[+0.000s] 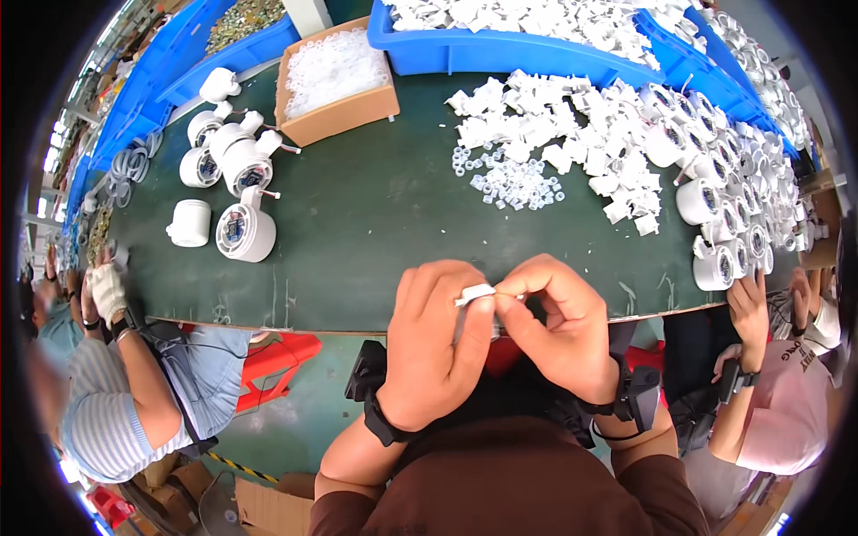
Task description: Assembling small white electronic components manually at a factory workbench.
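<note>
Close to the table's front edge, my left hand [436, 348] grips a small white plastic piece [476, 292] between thumb and fingers. The thumb and forefinger of my right hand [565, 326] are pinched at the piece's right end. What sits between those fingertips is too small to make out. Beyond my hands lie a scatter of small translucent plastic rings [517, 183] and a heap of white plastic parts [518, 112] like the one I hold.
White round housings [246, 234] stand at left, and many more housings [715, 268] crowd the right. A cardboard box [340, 116] of translucent pieces and a blue bin [527, 52] of white parts line the back. Co-workers' hands show at left [109, 293] and right [749, 313].
</note>
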Action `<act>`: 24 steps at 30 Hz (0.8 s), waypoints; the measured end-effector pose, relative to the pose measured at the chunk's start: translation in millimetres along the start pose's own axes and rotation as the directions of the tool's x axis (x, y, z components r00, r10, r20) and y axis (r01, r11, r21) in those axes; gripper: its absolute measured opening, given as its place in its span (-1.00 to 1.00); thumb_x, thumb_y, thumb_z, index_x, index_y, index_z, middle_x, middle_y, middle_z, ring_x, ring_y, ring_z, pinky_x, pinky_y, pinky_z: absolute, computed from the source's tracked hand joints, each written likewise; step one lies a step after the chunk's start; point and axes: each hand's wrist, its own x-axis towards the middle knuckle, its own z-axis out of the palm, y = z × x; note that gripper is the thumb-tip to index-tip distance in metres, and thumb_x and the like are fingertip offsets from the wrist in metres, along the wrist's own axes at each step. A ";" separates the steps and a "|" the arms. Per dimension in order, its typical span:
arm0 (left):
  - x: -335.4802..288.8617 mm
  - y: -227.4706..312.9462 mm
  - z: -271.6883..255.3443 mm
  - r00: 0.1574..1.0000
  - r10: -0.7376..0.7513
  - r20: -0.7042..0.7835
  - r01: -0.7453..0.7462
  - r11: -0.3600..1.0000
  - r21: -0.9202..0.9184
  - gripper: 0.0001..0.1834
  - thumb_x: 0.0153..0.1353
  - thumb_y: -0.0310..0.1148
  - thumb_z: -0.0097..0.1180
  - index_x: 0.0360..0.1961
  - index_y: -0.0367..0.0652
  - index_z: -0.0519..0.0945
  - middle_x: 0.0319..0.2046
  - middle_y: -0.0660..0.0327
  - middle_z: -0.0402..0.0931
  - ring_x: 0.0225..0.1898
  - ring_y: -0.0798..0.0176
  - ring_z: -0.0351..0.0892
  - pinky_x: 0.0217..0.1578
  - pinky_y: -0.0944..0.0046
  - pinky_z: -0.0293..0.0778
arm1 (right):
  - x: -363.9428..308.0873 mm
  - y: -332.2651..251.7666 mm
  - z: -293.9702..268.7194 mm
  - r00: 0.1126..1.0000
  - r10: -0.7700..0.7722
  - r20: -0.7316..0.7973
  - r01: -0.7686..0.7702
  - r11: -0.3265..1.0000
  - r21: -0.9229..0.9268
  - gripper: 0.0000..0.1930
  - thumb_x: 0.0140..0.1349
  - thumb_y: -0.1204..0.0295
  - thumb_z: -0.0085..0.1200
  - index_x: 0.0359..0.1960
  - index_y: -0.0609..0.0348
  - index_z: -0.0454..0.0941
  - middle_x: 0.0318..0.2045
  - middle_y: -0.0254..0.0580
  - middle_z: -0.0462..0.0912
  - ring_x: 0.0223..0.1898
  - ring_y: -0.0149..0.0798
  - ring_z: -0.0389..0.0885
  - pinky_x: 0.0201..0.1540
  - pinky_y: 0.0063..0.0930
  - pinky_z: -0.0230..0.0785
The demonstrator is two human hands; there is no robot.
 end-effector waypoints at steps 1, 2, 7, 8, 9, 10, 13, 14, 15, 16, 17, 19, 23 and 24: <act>-1.7 0.5 0.1 1.000 -0.026 -0.015 0.026 1.000 0.008 -0.84 0.39 -0.42 0.04 -0.15 -0.31 0.55 -0.10 -0.02 0.54 -0.12 -0.02 0.53 -0.07 0.11 0.46 | 0.5 -1.5 -1.9 0.999 -0.027 0.039 0.028 0.999 -0.022 -0.89 0.37 0.71 0.10 -0.14 0.30 0.59 -0.17 -0.24 0.60 -0.12 -0.45 0.57 -0.03 -0.54 0.44; -1.9 0.6 0.4 0.998 -0.052 -0.031 0.052 0.999 0.015 -0.84 0.38 -0.42 0.05 -0.16 -0.31 0.56 -0.11 -0.01 0.55 -0.12 -0.03 0.53 -0.07 0.12 0.46 | 3.2 -3.6 -8.7 0.999 -0.026 0.035 0.028 0.999 -0.035 -0.89 0.37 0.71 0.10 -0.14 0.30 0.59 -0.17 -0.24 0.60 -0.12 -0.45 0.57 -0.03 -0.54 0.44; 1.3 -1.3 -0.7 0.998 -0.028 -0.061 0.029 1.000 0.003 -0.88 0.35 -0.45 0.09 -0.21 -0.30 0.58 -0.18 0.03 0.59 -0.15 0.00 0.56 -0.09 0.14 0.48 | 36.3 10.0 -58.4 0.987 -0.111 -0.114 0.039 0.862 -0.505 -0.87 0.34 0.60 0.19 -0.10 0.27 0.63 -0.13 -0.24 0.64 -0.22 -0.40 0.60 -0.12 -0.54 0.44; 1.6 -1.6 -0.7 0.998 -0.024 -0.062 0.024 1.000 0.000 -0.88 0.35 -0.45 0.09 -0.21 -0.30 0.58 -0.18 0.03 0.59 -0.15 0.00 0.56 -0.09 0.14 0.48 | 42.8 10.6 -63.8 0.978 -0.151 -0.146 0.025 0.774 -0.633 -0.84 0.31 0.60 0.20 -0.09 0.25 0.62 -0.15 -0.24 0.64 -0.25 -0.38 0.61 -0.15 -0.53 0.45; 1.2 -1.6 -0.4 0.998 -0.033 -0.059 0.033 0.999 0.003 -0.89 0.34 -0.46 0.10 -0.21 -0.30 0.58 -0.18 0.03 0.59 -0.15 0.01 0.56 -0.09 0.14 0.48 | 47.4 13.2 -65.5 0.976 -0.177 -0.126 0.039 0.711 -0.702 -0.83 0.30 0.62 0.20 -0.09 0.23 0.62 -0.17 -0.22 0.64 -0.28 -0.34 0.61 -0.17 -0.51 0.46; 0.8 -1.4 -0.3 0.998 -0.042 -0.056 0.042 0.999 0.006 -0.89 0.34 -0.46 0.10 -0.22 -0.30 0.58 -0.18 0.03 0.59 -0.15 0.01 0.56 -0.09 0.14 0.48 | 51.0 16.6 -66.2 0.974 -0.201 -0.103 0.052 0.642 -0.765 -0.81 0.28 0.63 0.20 -0.09 0.22 0.62 -0.18 -0.20 0.64 -0.30 -0.30 0.61 -0.19 -0.48 0.48; 0.7 0.7 -1.5 0.995 -0.082 -0.052 0.082 0.997 -0.006 -0.91 0.33 -0.48 0.10 -0.24 -0.29 0.58 -0.18 0.03 0.59 -0.16 0.01 0.56 -0.09 0.15 0.47 | 66.8 23.1 -77.3 0.925 -0.376 -0.051 0.155 0.498 -0.853 -0.80 0.27 0.60 0.22 -0.07 0.21 0.63 -0.19 -0.15 0.65 -0.25 -0.14 0.61 -0.17 -0.39 0.49; 2.0 0.5 0.3 0.995 -0.081 -0.054 0.081 0.997 -0.006 -0.91 0.33 -0.48 0.10 -0.24 -0.29 0.58 -0.18 0.03 0.59 -0.16 0.01 0.56 -0.09 0.15 0.47 | 75.1 23.7 -83.4 0.886 -0.464 -0.012 0.186 0.380 -0.906 -0.79 0.27 0.58 0.22 -0.07 0.21 0.64 -0.18 -0.13 0.65 -0.22 -0.09 0.61 -0.16 -0.35 0.49; 3.4 0.0 0.4 0.997 -0.059 -0.055 0.059 0.998 -0.003 -0.91 0.33 -0.49 0.10 -0.24 -0.30 0.58 -0.19 0.03 0.59 -0.16 0.02 0.55 -0.09 0.15 0.47 | 82.4 23.4 -86.7 0.891 -0.455 0.002 0.193 0.374 -0.907 -0.78 0.27 0.54 0.23 -0.05 0.21 0.65 -0.17 -0.09 0.66 -0.17 -0.03 0.60 -0.15 -0.31 0.49; 4.2 -0.1 0.6 0.998 -0.036 -0.055 0.037 0.999 0.001 -0.91 0.33 -0.49 0.10 -0.24 -0.30 0.58 -0.19 0.03 0.59 -0.16 0.02 0.55 -0.10 0.15 0.47 | 88.2 26.2 -89.0 0.890 -0.456 -0.003 0.189 0.375 -0.908 -0.78 0.27 0.54 0.23 -0.05 0.21 0.65 -0.17 -0.09 0.66 -0.17 -0.03 0.60 -0.15 -0.31 0.49; 3.5 0.6 0.9 0.998 -0.033 -0.050 0.033 0.999 0.001 -0.91 0.33 -0.49 0.10 -0.24 -0.30 0.58 -0.19 0.03 0.59 -0.16 0.02 0.55 -0.10 0.15 0.47 | 92.8 31.6 -90.5 0.890 -0.454 0.035 0.211 0.345 -0.915 -0.78 0.27 0.53 0.23 -0.05 0.21 0.65 -0.17 -0.08 0.65 -0.18 -0.02 0.59 -0.14 -0.30 0.49; 1.9 0.2 2.0 0.997 -0.046 -0.056 0.047 0.999 0.026 -0.91 0.34 -0.49 0.09 -0.24 -0.30 0.58 -0.19 0.03 0.59 -0.16 0.03 0.55 -0.10 0.16 0.47 | 98.4 35.0 -87.2 0.904 -0.425 0.050 0.213 0.345 -0.914 -0.76 0.25 0.48 0.26 -0.06 0.22 0.65 -0.20 -0.07 0.64 -0.21 -0.04 0.60 -0.14 -0.28 0.49; 2.7 -1.3 1.5 0.997 -0.043 -0.057 0.043 0.999 -0.001 -0.92 0.34 -0.50 0.08 -0.25 -0.29 0.58 -0.20 0.03 0.59 -0.17 0.02 0.55 -0.10 0.16 0.46 | 103.1 26.1 -92.7 0.964 -0.262 -0.032 0.099 0.473 -0.876 -0.77 0.22 0.47 0.28 -0.10 0.24 0.62 -0.22 -0.11 0.62 -0.28 -0.17 0.61 -0.20 -0.34 0.50; 1.7 -5.3 2.1 0.997 -0.029 -0.074 0.028 1.000 -0.010 -0.93 0.32 -0.49 0.12 -0.24 -0.26 0.59 -0.19 0.06 0.59 -0.19 0.00 0.53 -0.14 0.14 0.46 | 103.2 23.4 -90.9 0.964 -0.263 -0.030 0.102 0.475 -0.874 -0.77 0.22 0.47 0.28 -0.10 0.24 0.62 -0.22 -0.11 0.62 -0.28 -0.17 0.61 -0.20 -0.34 0.50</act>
